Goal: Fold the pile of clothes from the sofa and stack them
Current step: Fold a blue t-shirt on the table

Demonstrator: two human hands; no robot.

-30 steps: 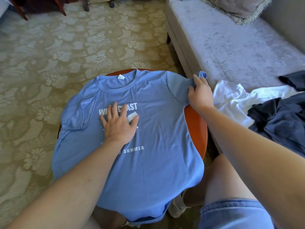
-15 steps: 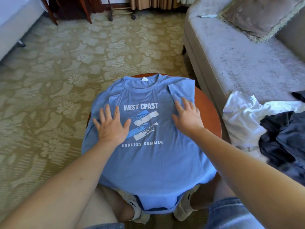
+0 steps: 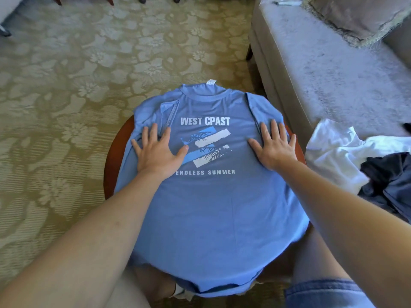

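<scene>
Having let go of the sleeve it was pinching a second ago, the right hand [image 3: 274,147] is now lying flat on the blue T-shirt [image 3: 211,207], and both hands are sitting wider apart than half a second back. The left hand [image 3: 156,152] is pressing down beside the print with fingers spread and straight. The right is doing the same on the other side, gripping nothing. The shirt is lying face up on a small round tabletop [image 3: 110,158], collar away from the person. Both sleeves [image 3: 170,108] are turned in over the chest, and the hem is hanging off the near edge.

It is looking like thin, light, limp knit cloth. It is going to sag wherever it is not held, and it is likely to slide on the smooth wood, with the overhanging hem pulling it toward the person. Pinching it at the two shoulders or at the hem corners is probably going to keep the fold square.

The tabletop is narrower than the shirt, so cloth is drooping over its sides. To the right, a white garment [image 3: 333,150] and a dark garment [image 3: 391,176] are waiting, crumpled, on the grey sofa [image 3: 322,70], with a cushion [image 3: 355,16] farther back. A floral carpet [image 3: 66,85] is covering the floor.
</scene>
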